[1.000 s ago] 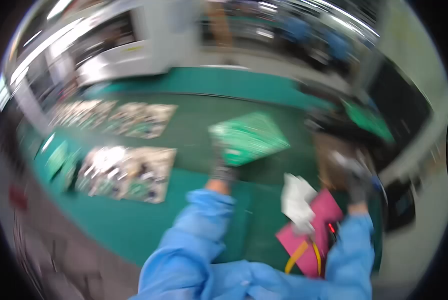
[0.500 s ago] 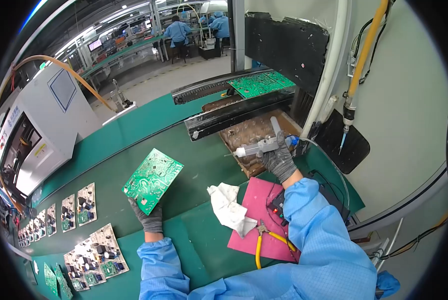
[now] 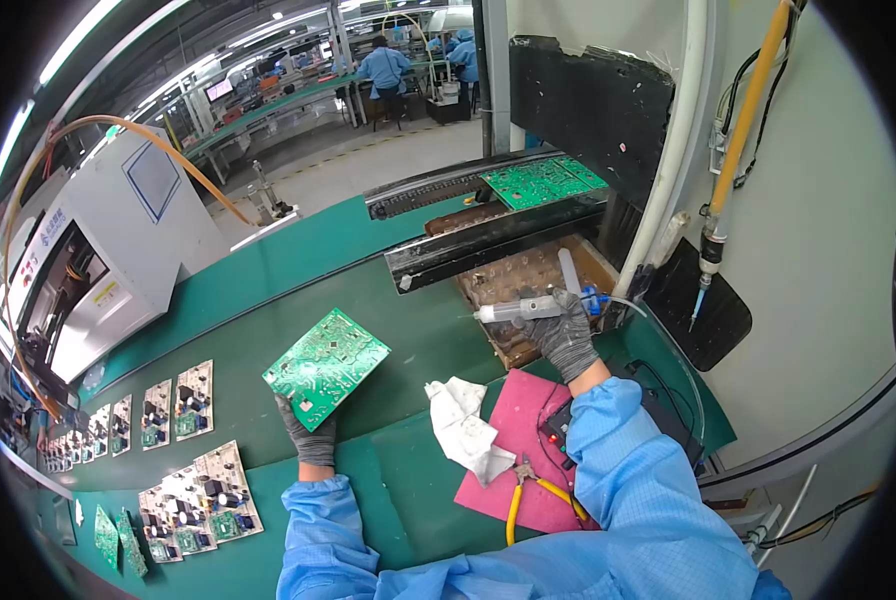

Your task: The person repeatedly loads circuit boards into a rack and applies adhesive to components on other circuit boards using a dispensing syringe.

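Observation:
My left hand (image 3: pixel 308 435), in a grey glove, grips a green circuit board (image 3: pixel 328 368) by its lower left edge. The board is held tilted above the green bench, soldered face towards me. My right hand (image 3: pixel 565 335), also gloved, is closed around a dispensing syringe (image 3: pixel 520 309) with a blue fitting and a clear air tube. Its thin needle points left, apart from the board. Beneath the syringe sits a shallow brown tray (image 3: pixel 511 350). Nearest my right forearm are a white cloth (image 3: pixel 460 425) and yellow-handled cutters (image 3: pixel 515 508) on a pink mat (image 3: pixel 503 402).
Populated boards (image 3: pixel 208 500) lie on the bench at left, with more in a row behind them. Black rails (image 3: pixel 498 240) carry green panels (image 3: pixel 543 180) at the back. A screwdriver (image 3: pixel 710 245) hangs at right. A white machine (image 3: pixel 133 240) stands left; co-workers (image 3: pixel 384 68) sit far off.
The whole view has shifted, so the scene sits a little further right. The board has turned slightly and shows a wider face. Both hands keep their holds.

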`<act>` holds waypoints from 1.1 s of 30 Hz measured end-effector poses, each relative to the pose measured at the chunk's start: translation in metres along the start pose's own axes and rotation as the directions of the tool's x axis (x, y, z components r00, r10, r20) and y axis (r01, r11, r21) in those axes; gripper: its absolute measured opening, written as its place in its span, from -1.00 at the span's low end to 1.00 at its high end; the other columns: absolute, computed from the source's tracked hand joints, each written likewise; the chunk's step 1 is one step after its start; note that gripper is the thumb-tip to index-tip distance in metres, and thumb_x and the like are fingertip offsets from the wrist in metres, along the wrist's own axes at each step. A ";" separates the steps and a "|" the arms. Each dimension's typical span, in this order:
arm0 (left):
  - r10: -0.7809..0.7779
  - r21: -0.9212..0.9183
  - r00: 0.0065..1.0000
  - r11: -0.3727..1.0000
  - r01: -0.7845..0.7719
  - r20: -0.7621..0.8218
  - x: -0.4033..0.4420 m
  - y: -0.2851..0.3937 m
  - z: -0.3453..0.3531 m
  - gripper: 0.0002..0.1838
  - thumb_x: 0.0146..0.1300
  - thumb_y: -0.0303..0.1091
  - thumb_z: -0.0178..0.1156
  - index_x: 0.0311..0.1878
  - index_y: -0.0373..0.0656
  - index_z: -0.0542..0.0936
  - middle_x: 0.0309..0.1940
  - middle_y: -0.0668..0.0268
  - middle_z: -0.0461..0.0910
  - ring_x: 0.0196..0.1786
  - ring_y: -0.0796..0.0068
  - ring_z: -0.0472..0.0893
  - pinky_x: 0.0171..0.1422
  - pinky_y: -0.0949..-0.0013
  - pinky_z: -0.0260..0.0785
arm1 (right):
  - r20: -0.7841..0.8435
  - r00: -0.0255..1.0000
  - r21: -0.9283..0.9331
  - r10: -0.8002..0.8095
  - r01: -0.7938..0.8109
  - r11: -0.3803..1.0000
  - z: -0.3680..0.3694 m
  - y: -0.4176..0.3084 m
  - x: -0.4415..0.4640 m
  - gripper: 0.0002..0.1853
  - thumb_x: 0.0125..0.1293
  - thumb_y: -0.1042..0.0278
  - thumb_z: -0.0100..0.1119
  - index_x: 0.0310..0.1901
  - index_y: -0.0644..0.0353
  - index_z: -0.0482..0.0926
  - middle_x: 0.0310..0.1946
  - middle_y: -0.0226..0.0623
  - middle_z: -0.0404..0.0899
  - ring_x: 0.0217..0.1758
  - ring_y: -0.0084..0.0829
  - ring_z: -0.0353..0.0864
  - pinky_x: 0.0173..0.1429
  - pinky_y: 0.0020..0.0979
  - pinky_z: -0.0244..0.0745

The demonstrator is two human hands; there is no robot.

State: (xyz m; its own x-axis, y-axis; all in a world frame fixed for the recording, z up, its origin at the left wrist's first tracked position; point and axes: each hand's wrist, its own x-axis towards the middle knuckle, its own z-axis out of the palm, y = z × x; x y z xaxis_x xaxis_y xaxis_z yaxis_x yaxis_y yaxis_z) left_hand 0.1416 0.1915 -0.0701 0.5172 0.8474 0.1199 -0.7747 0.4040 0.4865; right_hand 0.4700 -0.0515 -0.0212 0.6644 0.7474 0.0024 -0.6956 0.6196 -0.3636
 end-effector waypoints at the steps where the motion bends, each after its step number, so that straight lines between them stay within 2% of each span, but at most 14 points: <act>1: 0.001 0.015 1.000 1.000 -0.001 -0.004 0.001 0.000 0.000 -0.39 0.13 0.10 0.00 0.19 0.00 0.22 0.13 0.24 0.28 0.12 0.20 0.33 0.18 0.03 0.21 | 0.009 1.000 -0.001 -0.018 0.018 1.000 -0.001 0.000 0.001 -0.61 -0.03 0.28 0.17 -0.14 0.15 0.33 -0.12 -0.06 0.38 -0.01 -0.08 0.39 -0.14 0.01 0.49; 3: 0.004 0.039 1.000 0.999 -0.003 -0.023 -0.001 0.001 0.004 -0.38 0.11 0.09 0.03 0.19 0.00 0.23 0.12 0.23 0.30 0.13 0.20 0.33 0.18 0.04 0.21 | 0.026 0.998 -0.002 -0.053 0.053 0.999 0.000 0.000 0.003 -0.60 -0.04 0.35 0.17 -0.12 0.15 0.32 -0.06 -0.02 0.35 0.03 -0.06 0.37 -0.10 0.01 0.48; 7: 0.027 0.057 1.000 0.998 -0.026 -0.015 -0.001 0.000 0.005 -0.40 0.13 0.08 0.01 0.18 -0.02 0.23 0.09 0.23 0.31 0.11 0.22 0.35 0.17 0.05 0.24 | 0.154 0.987 -0.016 -0.035 0.038 0.999 0.023 -0.001 -0.006 -0.55 -0.06 0.39 0.15 -0.08 0.21 0.28 -0.03 0.09 0.31 0.09 -0.05 0.32 -0.07 0.00 0.48; 10: 0.023 0.048 0.999 0.999 -0.022 -0.032 -0.003 0.001 0.005 -0.40 0.13 0.08 0.01 0.18 -0.02 0.23 0.09 0.24 0.31 0.10 0.22 0.35 0.16 0.05 0.24 | 0.174 0.985 -0.023 -0.006 0.010 1.000 0.024 0.000 -0.007 -0.54 -0.06 0.40 0.14 -0.07 0.26 0.28 0.00 0.12 0.29 0.10 -0.06 0.32 -0.05 -0.01 0.47; 15: 0.036 0.065 0.998 0.997 -0.032 -0.053 -0.002 0.002 0.005 -0.40 0.14 0.08 0.01 0.18 -0.01 0.23 0.09 0.24 0.32 0.10 0.22 0.35 0.16 0.05 0.24 | 0.119 0.992 -0.047 -0.040 0.046 0.998 0.020 0.000 -0.007 -0.59 -0.04 0.39 0.08 -0.11 0.30 0.29 -0.03 0.08 0.34 0.03 -0.07 0.38 -0.02 0.00 0.46; 18: 0.029 0.067 0.999 0.997 -0.027 -0.032 -0.003 0.002 0.007 -0.41 0.14 0.08 0.00 0.17 0.00 0.24 0.08 0.24 0.33 0.10 0.22 0.35 0.16 0.05 0.24 | 0.075 0.995 -0.030 -0.059 0.062 0.998 0.010 0.001 -0.002 -0.69 -0.06 0.39 0.06 -0.23 0.33 0.39 0.03 0.10 0.30 -0.02 -0.10 0.43 -0.06 0.02 0.47; 24: 0.003 0.043 0.997 0.999 0.000 -0.078 -0.003 0.006 0.002 -0.41 0.12 0.10 0.01 0.16 0.02 0.26 0.09 0.24 0.32 0.10 0.22 0.35 0.14 0.04 0.25 | -0.003 1.000 0.043 -0.019 0.019 0.999 0.012 0.002 -0.004 -0.80 -0.05 0.43 -0.01 -0.33 0.27 0.46 -0.03 0.05 0.37 -0.12 -0.09 0.47 0.00 0.06 0.41; 27: 0.043 -0.051 0.998 0.998 -0.045 -0.045 -0.003 0.015 0.017 -0.39 0.08 0.11 0.04 0.15 0.01 0.27 0.08 0.23 0.34 0.05 0.19 0.40 0.01 0.09 0.36 | 0.073 0.997 0.012 -0.012 0.011 1.000 -0.003 0.006 0.002 -0.79 -0.05 0.43 -0.01 -0.30 0.23 0.45 -0.02 0.04 0.36 -0.08 -0.09 0.44 0.00 0.05 0.40; 29: 0.049 -0.053 0.997 0.998 -0.046 0.058 0.010 0.027 0.023 -0.39 0.05 0.08 0.09 0.12 -0.04 0.29 0.03 0.19 0.38 -0.06 0.18 0.46 -0.15 0.20 0.43 | 0.107 0.994 0.010 0.008 -0.010 1.000 -0.007 0.011 0.007 -0.79 -0.05 0.43 0.00 -0.29 0.20 0.44 -0.02 0.03 0.36 -0.02 -0.10 0.40 0.00 0.03 0.41; 31: 0.033 -0.065 0.991 0.998 -0.025 0.129 0.028 0.039 0.033 -0.40 0.04 0.07 0.10 0.10 -0.06 0.30 0.00 0.17 0.40 -0.11 0.15 0.49 -0.24 0.26 0.47 | 0.036 0.999 0.012 0.016 -0.016 1.000 -0.006 0.012 0.007 -0.79 -0.05 0.42 0.00 -0.29 0.19 0.43 -0.03 0.02 0.37 -0.01 -0.11 0.39 0.00 0.03 0.40; 33: -0.008 -0.086 0.985 0.996 0.023 0.171 0.058 0.049 0.053 -0.41 0.06 0.09 0.06 0.10 -0.03 0.30 -0.01 0.18 0.41 -0.11 0.10 0.47 -0.28 0.26 0.46 | -0.001 1.000 0.009 0.008 -0.008 1.000 0.000 0.012 0.006 -0.77 0.02 0.40 0.09 -0.23 0.15 0.39 -0.07 -0.04 0.40 -0.04 -0.20 0.42 -0.10 -0.11 0.49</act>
State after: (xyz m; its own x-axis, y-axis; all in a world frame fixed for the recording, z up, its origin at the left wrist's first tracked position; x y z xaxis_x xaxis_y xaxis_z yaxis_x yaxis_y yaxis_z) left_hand 0.1527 0.2417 0.0069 0.5779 0.7729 0.2621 -0.7909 0.4512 0.4133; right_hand 0.4655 -0.0394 -0.0251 0.6589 0.7522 -0.0011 -0.7034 0.6156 -0.3552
